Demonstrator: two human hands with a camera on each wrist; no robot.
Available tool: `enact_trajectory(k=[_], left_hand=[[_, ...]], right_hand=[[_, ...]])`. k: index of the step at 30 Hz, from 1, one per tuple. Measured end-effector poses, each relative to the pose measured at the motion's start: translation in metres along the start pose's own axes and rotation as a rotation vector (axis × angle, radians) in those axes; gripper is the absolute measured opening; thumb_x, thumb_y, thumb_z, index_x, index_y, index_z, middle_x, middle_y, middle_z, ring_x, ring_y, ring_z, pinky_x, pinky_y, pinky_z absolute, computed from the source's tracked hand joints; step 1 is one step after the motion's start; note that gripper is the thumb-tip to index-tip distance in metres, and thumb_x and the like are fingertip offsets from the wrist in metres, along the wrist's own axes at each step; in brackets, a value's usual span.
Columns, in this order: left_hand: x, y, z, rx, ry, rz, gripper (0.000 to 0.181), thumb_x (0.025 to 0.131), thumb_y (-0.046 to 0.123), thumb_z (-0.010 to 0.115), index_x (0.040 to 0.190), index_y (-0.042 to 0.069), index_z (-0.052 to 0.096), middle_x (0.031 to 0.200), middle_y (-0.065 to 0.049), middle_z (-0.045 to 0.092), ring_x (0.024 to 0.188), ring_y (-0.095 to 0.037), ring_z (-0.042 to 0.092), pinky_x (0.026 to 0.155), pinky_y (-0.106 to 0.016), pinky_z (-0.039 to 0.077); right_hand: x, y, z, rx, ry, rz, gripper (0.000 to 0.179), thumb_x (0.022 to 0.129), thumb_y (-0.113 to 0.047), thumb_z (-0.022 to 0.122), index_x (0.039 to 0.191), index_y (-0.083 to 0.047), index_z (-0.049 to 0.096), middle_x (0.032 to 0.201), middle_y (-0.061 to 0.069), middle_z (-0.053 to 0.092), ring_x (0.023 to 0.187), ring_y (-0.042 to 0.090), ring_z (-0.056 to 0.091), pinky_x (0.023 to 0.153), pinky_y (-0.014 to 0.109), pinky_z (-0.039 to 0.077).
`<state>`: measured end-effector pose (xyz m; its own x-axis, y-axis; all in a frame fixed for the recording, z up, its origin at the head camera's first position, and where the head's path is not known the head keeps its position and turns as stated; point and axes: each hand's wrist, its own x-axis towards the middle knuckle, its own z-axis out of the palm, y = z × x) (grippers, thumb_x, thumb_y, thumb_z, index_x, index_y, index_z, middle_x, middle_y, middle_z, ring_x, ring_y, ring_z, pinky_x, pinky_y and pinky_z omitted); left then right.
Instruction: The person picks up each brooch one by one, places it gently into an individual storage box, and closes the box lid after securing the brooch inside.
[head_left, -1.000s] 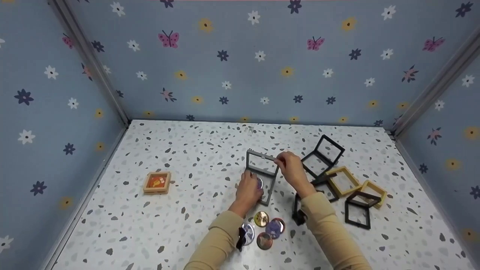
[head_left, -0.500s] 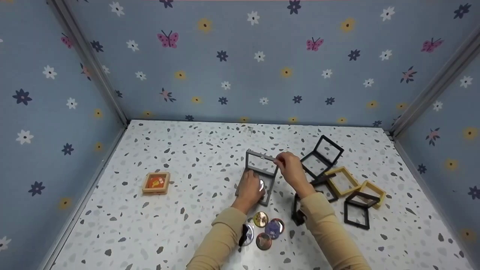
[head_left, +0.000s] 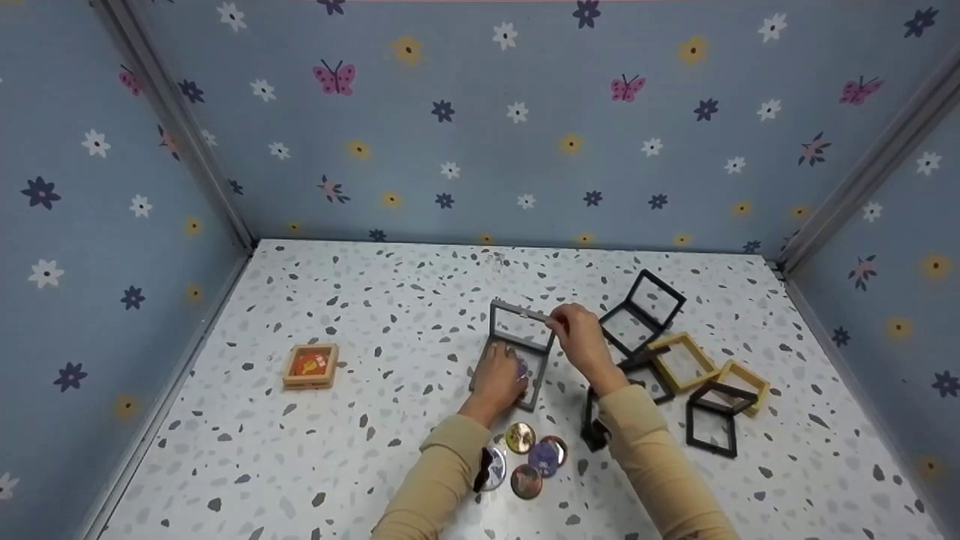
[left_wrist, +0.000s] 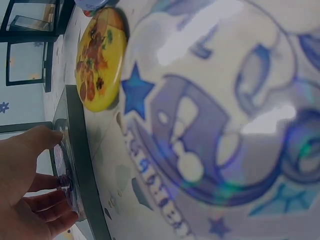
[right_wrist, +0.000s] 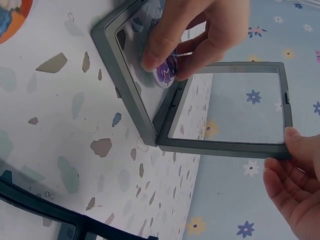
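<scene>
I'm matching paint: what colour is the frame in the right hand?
The frame is grey, clearest in the right wrist view.

Purple badge partly hidden, blurred star-marked badge cut off

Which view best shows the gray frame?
The right wrist view: the gray frame looks largest there, its hinged-open shape plain. The head view shows it smaller, partly covered by the left hand; the left wrist view shows mostly one edge.
</scene>
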<state>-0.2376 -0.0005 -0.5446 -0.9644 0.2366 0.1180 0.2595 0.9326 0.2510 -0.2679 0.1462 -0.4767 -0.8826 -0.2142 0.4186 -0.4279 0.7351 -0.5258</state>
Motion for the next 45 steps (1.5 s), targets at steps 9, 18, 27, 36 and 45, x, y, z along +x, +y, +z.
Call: enact_trajectory(k=[9,18,27,36,45], left_hand=[[-0.008,-0.010,-0.002,-0.064,0.064,0.035,0.058,0.078,0.037,0.063,0.116,-0.005,0.051,0.114,-0.018,0.046,0.104,-0.030,0.045,0.083,-0.039,0.042],[-0.020,-0.027,-0.012,-0.118,0.047,0.012,0.068,0.073,0.037,0.068,0.119,-0.008,0.047,0.114,-0.021,0.045,0.105,-0.032,0.044,0.085,-0.041,0.039],[-0.033,-0.047,-0.013,-0.200,0.092,0.017,0.075,0.056,0.041,0.078,0.107,-0.009,0.053,0.099,-0.018,0.048,0.090,-0.031,0.048,0.077,-0.041,0.043],[-0.038,-0.057,-0.010,-0.231,0.088,0.010,0.045,0.057,0.026,0.081,0.080,-0.004,0.057,0.084,-0.013,0.045,0.077,-0.027,0.045,0.066,-0.040,0.042],[-0.038,-0.059,-0.008,-0.274,0.079,-0.056,0.031,0.061,0.020,0.079,0.075,0.000,0.061,0.078,-0.007,0.044,0.071,-0.023,0.045,0.061,-0.037,0.042]], right_hand=[[-0.001,0.001,0.001,0.019,0.003,-0.028,0.006,0.082,-0.007,0.061,0.078,-0.002,0.061,0.069,0.006,0.054,0.059,0.017,0.048,0.055,0.032,0.041],[-0.002,-0.001,-0.001,0.025,-0.003,-0.032,0.006,0.083,-0.006,0.060,0.079,-0.001,0.061,0.070,0.007,0.055,0.059,0.017,0.048,0.056,0.032,0.041],[-0.005,-0.004,-0.001,0.032,-0.018,-0.025,0.007,0.082,-0.008,0.061,0.079,-0.002,0.062,0.069,0.004,0.054,0.058,0.014,0.047,0.054,0.029,0.041],[-0.014,-0.006,0.001,0.034,-0.033,-0.059,0.006,0.081,-0.007,0.062,0.080,-0.001,0.063,0.071,0.004,0.053,0.059,0.014,0.047,0.054,0.028,0.042],[-0.027,-0.012,0.003,0.037,-0.049,-0.101,0.005,0.077,-0.004,0.065,0.081,0.000,0.063,0.074,0.004,0.054,0.061,0.013,0.047,0.054,0.027,0.042]])
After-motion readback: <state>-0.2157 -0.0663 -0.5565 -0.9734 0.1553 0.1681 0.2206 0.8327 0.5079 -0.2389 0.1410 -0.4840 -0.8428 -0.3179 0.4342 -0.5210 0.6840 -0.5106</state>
